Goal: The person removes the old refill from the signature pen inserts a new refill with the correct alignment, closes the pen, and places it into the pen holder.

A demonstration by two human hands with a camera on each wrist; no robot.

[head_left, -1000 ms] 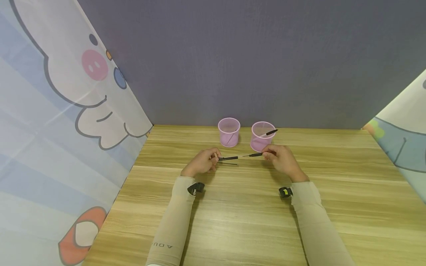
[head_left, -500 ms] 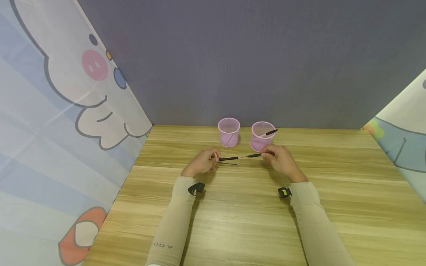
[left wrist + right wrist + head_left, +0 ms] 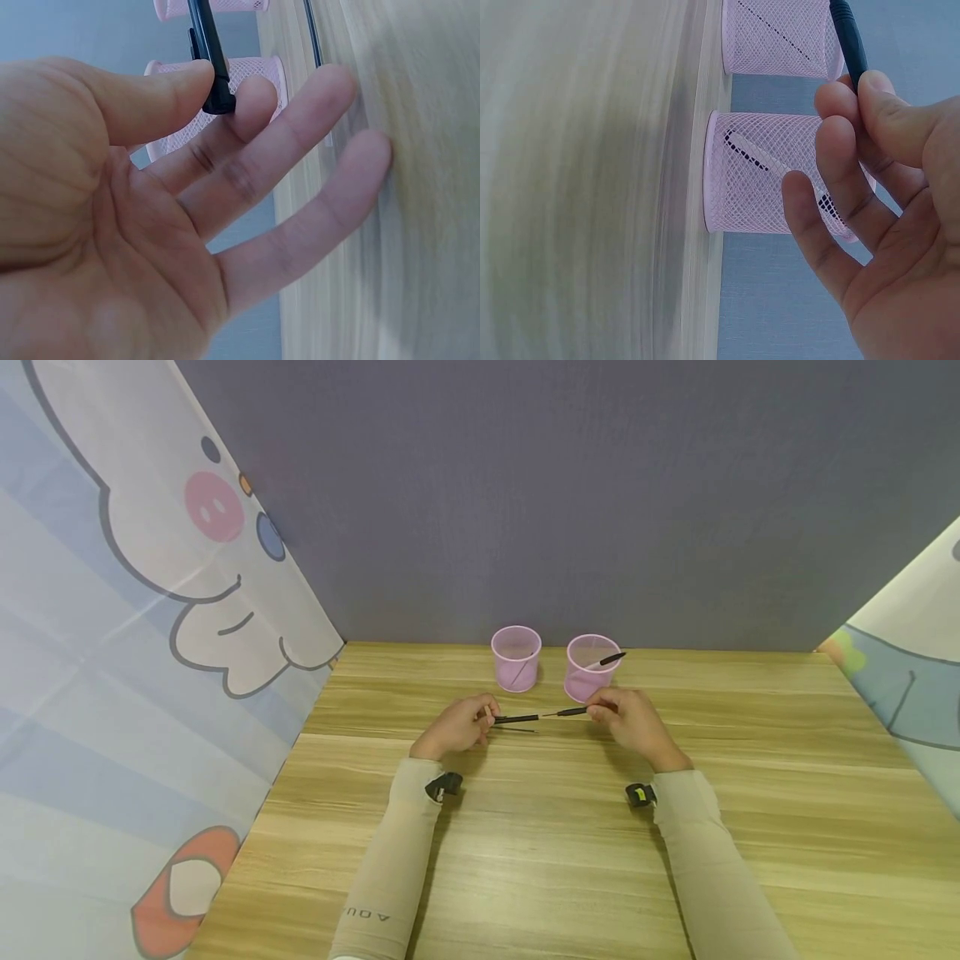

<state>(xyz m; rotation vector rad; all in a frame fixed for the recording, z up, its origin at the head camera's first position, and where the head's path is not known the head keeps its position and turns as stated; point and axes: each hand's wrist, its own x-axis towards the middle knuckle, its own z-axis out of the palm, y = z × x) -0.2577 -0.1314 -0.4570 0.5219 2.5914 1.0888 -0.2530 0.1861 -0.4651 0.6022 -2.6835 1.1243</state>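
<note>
In the head view my left hand (image 3: 455, 727) pinches a black pen barrel (image 3: 517, 719) between thumb and index finger; its clip shows in the left wrist view. The other left fingers are spread loosely. Opposite, my right hand (image 3: 630, 724) pinches a black pen grip section (image 3: 573, 712), ribbed in the right wrist view, with a thin point facing left. That point sits very close to the barrel's end; whether they touch is unclear. Below the barrel lies a thin dark rod like a pen refill (image 3: 313, 34), near the left fingers, with a clear end.
Two pink mesh cups stand by the grey back wall. A thin dark rod leans in the left cup (image 3: 516, 675). In the right cup (image 3: 577, 683), just behind my right hand, leans a white-and-black pen (image 3: 612, 658). Everything is on a wooden table (image 3: 540, 860).
My right hand has shifted slightly left with the grip section, and the gap between its thin point and the barrel has narrowed. My left hand has barely moved right.
</note>
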